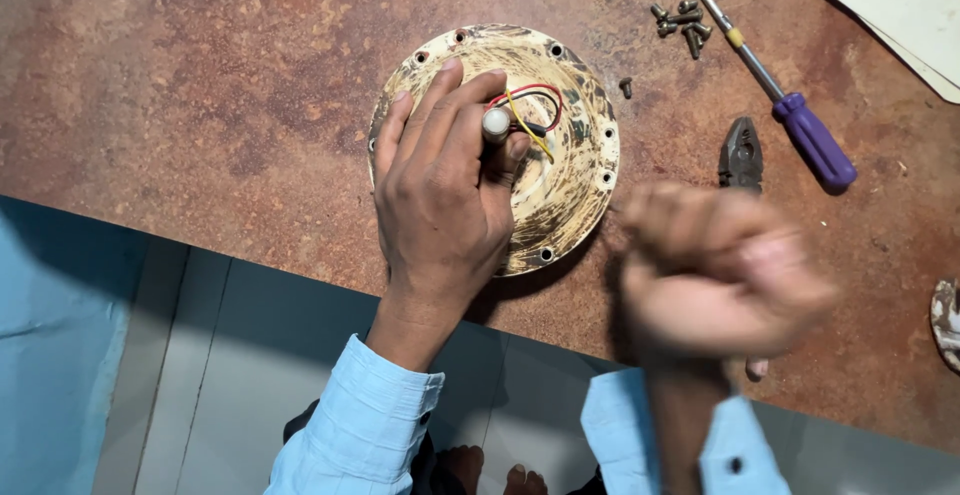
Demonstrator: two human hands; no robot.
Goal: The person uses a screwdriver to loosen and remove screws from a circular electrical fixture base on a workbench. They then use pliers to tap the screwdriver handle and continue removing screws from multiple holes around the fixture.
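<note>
While I lean over the rust-brown counter (200, 75), its mottled top fills nearly everything I can see, with pale floor tiles past its near edge. Biggest thing on it is the round metal plate (575, 170), cream paint worn and streaked, holes spaced around its rim, lying flat at the middle. My left hand (440, 190) lies over the plate's left half, fingers curled and closed around a small white cylinder (496, 123) at the plate's centre. Red, yellow and black wires (530, 105) loop out of that cylinder toward the right. My right hand (715, 270) is at the near right, clear of the plate, a blur in motion; it looks bunched, but I cannot tell whether it grips anything. Far right, the purple-handled screwdriver (800, 125) lies slanted, tip pointing away from me. Between it and my right hand, dark pliers (741, 153) rest on the counter, partly hidden behind my knuckles. Up by the screwdriver tip, a small heap of screws (680, 23) sits loose, and one lone screw (626, 86) lies just beside the plate's far right rim.
</note>
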